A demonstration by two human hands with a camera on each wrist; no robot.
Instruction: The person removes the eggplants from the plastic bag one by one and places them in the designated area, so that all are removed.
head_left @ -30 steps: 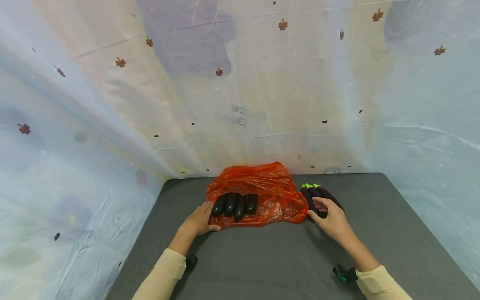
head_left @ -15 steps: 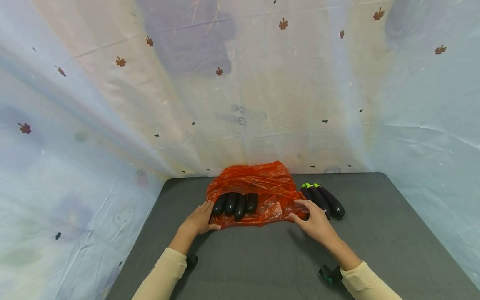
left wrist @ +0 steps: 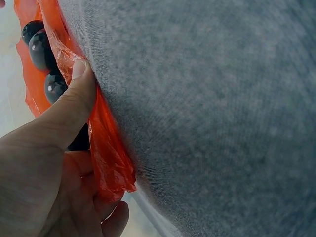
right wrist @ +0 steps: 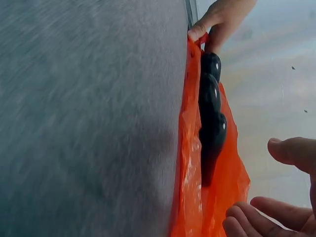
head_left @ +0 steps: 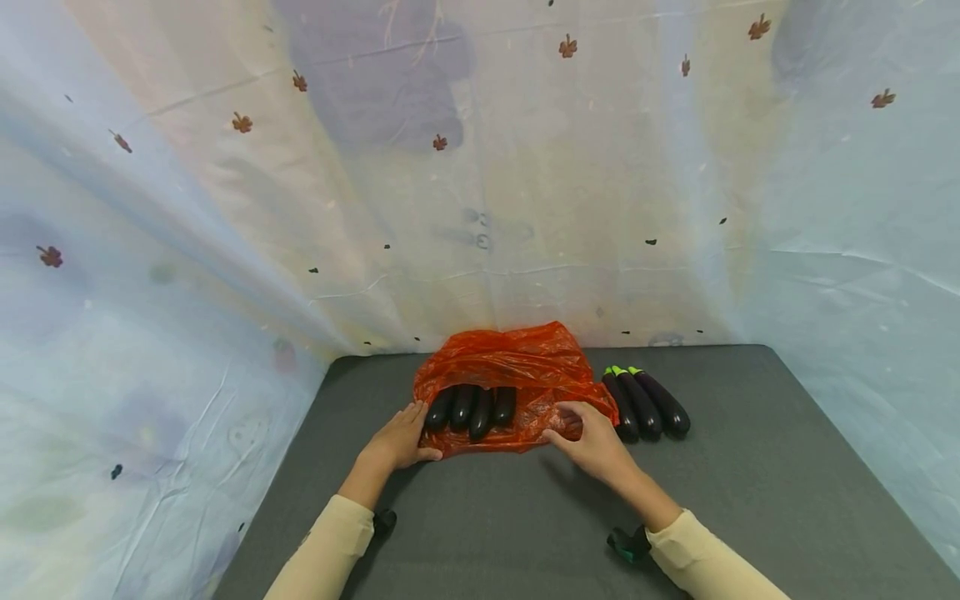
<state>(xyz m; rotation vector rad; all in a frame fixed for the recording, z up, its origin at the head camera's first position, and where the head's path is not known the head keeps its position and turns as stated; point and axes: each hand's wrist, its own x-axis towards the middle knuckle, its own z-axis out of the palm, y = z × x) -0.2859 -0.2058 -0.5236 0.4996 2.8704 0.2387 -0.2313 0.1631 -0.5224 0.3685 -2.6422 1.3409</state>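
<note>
A red plastic bag [head_left: 517, 350] lies on the grey table with its mouth towards me. Several dark eggplants [head_left: 460, 408] sit side by side in the mouth, blunt ends forward. My left hand [head_left: 393, 439] holds the bag's left corner; in the left wrist view its thumb [left wrist: 79, 81] lies over the red film, fingers behind. Over the bag's right part is my right hand [head_left: 596, 443], thumb and fingers apart and gently bent. In the right wrist view nothing is between those fingers [right wrist: 247, 219]. Three eggplants [head_left: 663, 407] with green stem ends lie right of the bag.
The grey table [head_left: 525, 533] spreads in front of the bag and to both sides. A pale patterned sheet [head_left: 517, 208] hangs behind its far edge and along the sides. Dark straps [head_left: 628, 543] with cameras sit at the wrists.
My right hand has moved left, from beside the three eggplants to over the bag's right part, uncovering those eggplants. The left hand and the bag stay in place.
</note>
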